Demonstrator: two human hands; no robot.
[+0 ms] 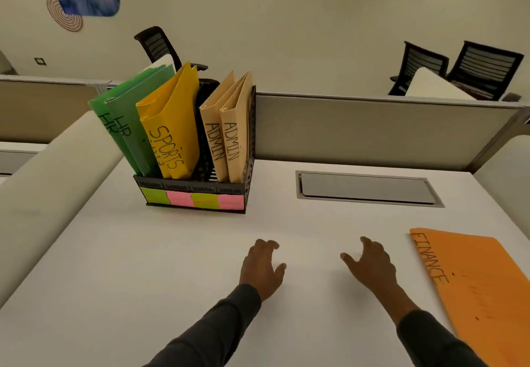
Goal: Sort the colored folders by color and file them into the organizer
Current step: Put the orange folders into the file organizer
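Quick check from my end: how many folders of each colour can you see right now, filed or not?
Green folders, marked HR, in the organizer: 2
Yellow folders, marked SPORTS, in the organizer: 2, the rear one mostly hidden
Tan folders, marked ADMIN, in the organizer: 2
Orange folder, marked FINANCE, flat on the desk: 1
Total: 7

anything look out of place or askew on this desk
One thing: the orange FINANCE folder lies flat and skewed on the desk, outside the organizer. Its third slot stands empty. The filed green folders lean left.
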